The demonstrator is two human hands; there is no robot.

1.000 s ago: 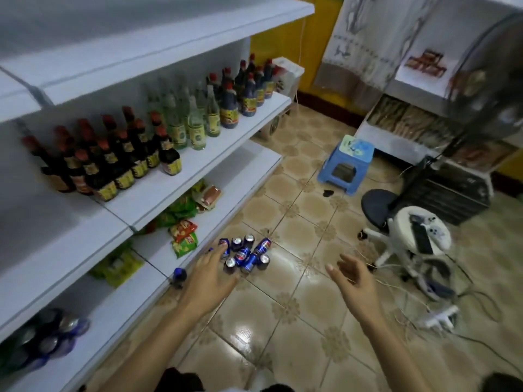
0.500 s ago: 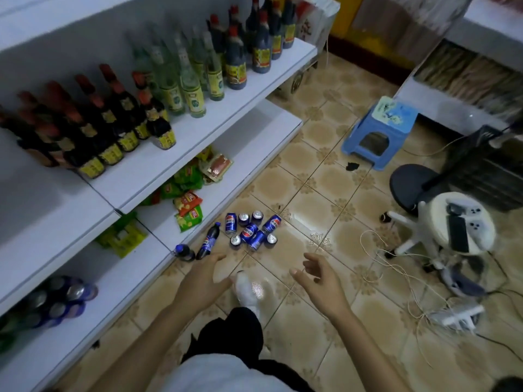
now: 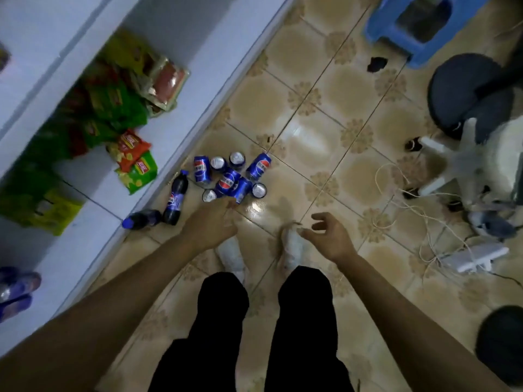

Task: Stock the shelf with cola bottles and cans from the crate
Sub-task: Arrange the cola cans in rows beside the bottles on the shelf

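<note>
Down on the tiled floor [image 3: 311, 137], hard against the foot of the white shelf [image 3: 175, 128], the cola cans [image 3: 230, 176] sit in a loose huddle, some upright and some tipped on their sides. Two cola bottles [image 3: 176, 198] lie flat just beside them along the shelf base. No crate shows from where the person stands, so the stock seems to be picked straight off the floor.

I'd say this is the pick-up step: nothing is in hand yet, and the next move calls for bending lower and closing round one of the nearest cans, then lifting it to a bare stretch of shelf past the snack packets [image 3: 133, 162].

The left hand [image 3: 210, 224] stretches out ahead on a straight arm, back of the hand up, fingers apart and pointing at the near edge of the huddle; whether the tips touch a can I cannot tell. The right hand [image 3: 328, 236] hangs well apart from the cans, above the person's shoe, palm turned inward, fingers loosely curled and holding nothing
</note>
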